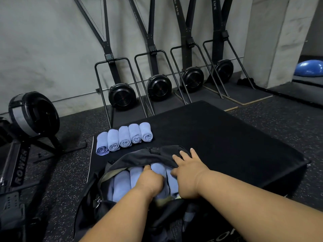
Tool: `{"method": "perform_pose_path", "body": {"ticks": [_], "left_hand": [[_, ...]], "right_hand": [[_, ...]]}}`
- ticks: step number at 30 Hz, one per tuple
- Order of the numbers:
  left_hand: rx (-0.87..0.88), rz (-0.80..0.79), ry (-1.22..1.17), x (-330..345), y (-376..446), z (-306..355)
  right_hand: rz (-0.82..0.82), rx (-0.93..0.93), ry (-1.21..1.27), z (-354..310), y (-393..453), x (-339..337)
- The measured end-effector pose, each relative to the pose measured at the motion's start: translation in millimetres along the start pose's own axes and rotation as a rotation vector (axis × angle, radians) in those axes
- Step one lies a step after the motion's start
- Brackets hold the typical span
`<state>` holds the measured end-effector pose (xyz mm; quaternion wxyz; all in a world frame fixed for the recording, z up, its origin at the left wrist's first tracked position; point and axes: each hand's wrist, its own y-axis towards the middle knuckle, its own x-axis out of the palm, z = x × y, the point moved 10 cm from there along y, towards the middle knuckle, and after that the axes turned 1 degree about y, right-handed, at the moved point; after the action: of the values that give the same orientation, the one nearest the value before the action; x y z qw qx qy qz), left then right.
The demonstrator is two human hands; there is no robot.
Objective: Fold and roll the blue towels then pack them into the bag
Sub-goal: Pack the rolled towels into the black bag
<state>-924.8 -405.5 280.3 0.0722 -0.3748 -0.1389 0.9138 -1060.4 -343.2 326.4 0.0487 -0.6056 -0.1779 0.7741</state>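
A black bag lies open on a black padded box. Several rolled blue towels are packed side by side inside it. My left hand reaches into the bag, its fingers curled round a rolled towel. My right hand holds the bag's upper flap, thumb under the edge and fingers spread on top. Behind the bag a row of several rolled blue towels lies on the box.
Several black ski-type exercise machines stand along the grey wall behind the box. A rowing machine sits on the speckled floor at left. A blue half-ball lies at far right behind a concrete pillar.
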Motion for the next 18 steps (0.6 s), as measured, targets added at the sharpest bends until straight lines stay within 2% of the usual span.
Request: {"method": "perform_pose_path", "body": {"ticks": [2,4,6,8,10,14,18], "left_hand": [[0.021,-0.024,-0.104,3.4,-0.6,1.9],[0.017,-0.055,-0.325,4.0,-2.3,3.2],[-0.084,-0.111,-0.575,7.8,-1.3,-4.9],[-0.137,-0.169,-0.625,8.6,-1.0,-13.2],[-0.144,-0.149,-0.578,7.3,-1.5,-19.8],[-0.051,-0.051,-0.139,5.2,-2.8,-12.8],[-0.043,0.042,0.077,1.0,0.1,-10.2]], "right_hand": [[0.007,-0.002,0.015,0.6,-0.5,1.8],[0.016,0.002,0.033,2.0,-0.6,1.4],[0.025,0.010,0.062,4.3,-1.0,0.1],[0.036,0.012,0.079,5.6,-0.8,-0.8],[0.040,0.011,0.085,5.9,0.0,0.9],[0.043,0.009,0.077,5.1,2.1,3.3],[0.037,0.012,0.056,5.4,0.9,2.5]]}}
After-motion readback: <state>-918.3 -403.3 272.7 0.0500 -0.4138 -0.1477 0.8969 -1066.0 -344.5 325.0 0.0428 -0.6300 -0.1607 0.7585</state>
